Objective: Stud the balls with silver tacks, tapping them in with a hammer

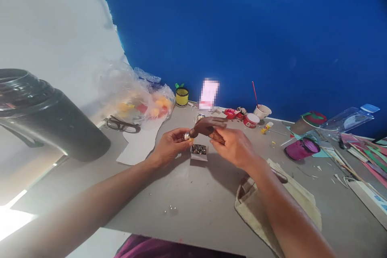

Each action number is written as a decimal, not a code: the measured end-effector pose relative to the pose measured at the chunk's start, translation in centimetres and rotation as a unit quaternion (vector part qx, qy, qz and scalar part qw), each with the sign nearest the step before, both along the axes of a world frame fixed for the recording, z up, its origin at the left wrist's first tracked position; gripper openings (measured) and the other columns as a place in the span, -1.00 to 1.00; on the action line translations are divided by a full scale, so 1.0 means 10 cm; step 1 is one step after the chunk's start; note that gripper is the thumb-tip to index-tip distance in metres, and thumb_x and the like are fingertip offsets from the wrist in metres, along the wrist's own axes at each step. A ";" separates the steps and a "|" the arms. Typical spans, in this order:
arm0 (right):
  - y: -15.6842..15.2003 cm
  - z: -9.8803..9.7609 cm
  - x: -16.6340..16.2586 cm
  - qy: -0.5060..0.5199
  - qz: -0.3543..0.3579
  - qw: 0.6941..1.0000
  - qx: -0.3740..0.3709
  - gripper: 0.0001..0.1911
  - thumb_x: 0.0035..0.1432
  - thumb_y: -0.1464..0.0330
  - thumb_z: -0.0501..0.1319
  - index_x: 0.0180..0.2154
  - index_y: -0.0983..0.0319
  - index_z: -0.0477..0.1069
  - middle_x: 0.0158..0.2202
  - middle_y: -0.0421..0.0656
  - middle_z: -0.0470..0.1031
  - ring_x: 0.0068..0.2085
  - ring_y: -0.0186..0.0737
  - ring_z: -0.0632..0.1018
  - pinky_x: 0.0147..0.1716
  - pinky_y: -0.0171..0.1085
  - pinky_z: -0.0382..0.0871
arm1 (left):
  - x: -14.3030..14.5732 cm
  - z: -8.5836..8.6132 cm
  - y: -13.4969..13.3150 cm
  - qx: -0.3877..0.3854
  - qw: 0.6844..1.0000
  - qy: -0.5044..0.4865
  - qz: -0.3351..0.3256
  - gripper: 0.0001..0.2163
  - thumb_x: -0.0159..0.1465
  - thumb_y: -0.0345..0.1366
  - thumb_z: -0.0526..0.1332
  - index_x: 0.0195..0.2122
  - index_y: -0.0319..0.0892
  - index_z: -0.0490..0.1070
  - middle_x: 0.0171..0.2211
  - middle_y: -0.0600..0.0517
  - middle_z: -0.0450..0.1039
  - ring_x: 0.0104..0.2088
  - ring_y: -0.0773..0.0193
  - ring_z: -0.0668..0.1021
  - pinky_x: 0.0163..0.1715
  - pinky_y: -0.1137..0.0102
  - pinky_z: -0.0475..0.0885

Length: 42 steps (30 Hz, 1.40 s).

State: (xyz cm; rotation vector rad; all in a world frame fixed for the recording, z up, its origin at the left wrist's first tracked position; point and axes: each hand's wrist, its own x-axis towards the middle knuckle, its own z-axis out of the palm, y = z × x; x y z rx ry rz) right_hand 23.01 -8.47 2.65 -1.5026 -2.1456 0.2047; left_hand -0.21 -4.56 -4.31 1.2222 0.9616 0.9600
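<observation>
My right hand (232, 146) is wrapped round the handle of a claw hammer (208, 125) with a dark brown metal head. The hammer's striking face points left, right at a small shiny silver round object (187, 136). My left hand (171, 145) pinches that object between thumb and fingers; whether the hammer touches it I cannot tell. Just below the hammer head stands a small open white box (198, 157) with many tiny shiny metal pieces inside. Behind the hammer, another silvery round thing (200, 117) shows in part.
Several loose shiny bits (171, 208) lie near the front edge. A folded cloth (254, 209) lies under my right forearm. Glasses (123, 125), a large dark flask (60, 117), a plastic bag (145, 96), paint pots (250, 120), and a purple cup (302, 148) surround the work spot.
</observation>
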 end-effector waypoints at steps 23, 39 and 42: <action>0.05 0.12 0.06 0.063 -0.029 0.997 -0.043 -0.71 0.11 0.30 0.25 -0.50 0.18 0.14 -0.49 -0.28 0.31 -0.45 -0.33 0.28 -0.43 -0.32 0.09 | 0.02 0.09 -0.03 -0.020 0.999 -0.033 -0.001 -0.49 -0.03 -0.24 0.56 -0.02 -0.19 0.60 -0.24 -0.05 0.63 -0.36 0.25 0.56 -0.31 0.31 0.44; 0.29 -0.52 0.56 -0.152 -0.210 0.950 -0.172 -0.75 0.30 0.23 0.14 -0.14 0.20 0.51 -0.09 0.00 0.57 -0.06 0.03 0.57 -0.30 -0.23 0.25 | -0.03 0.10 -0.13 0.000 0.992 -0.068 -0.103 -0.60 0.25 -0.23 0.38 0.13 -0.01 0.53 -0.09 -0.03 0.54 -0.38 0.34 0.45 -0.28 0.33 0.38; 0.30 -0.50 0.54 -0.178 -0.220 0.944 -0.167 -0.73 0.30 0.21 0.17 -0.11 0.21 0.54 0.03 0.07 0.51 0.07 0.07 0.52 -0.24 -0.23 0.30 | -0.02 0.08 -0.13 0.002 0.993 -0.069 -0.098 -0.65 0.26 -0.24 0.37 0.09 -0.02 0.54 -0.15 0.01 0.53 -0.39 0.36 0.43 -0.30 0.35 0.36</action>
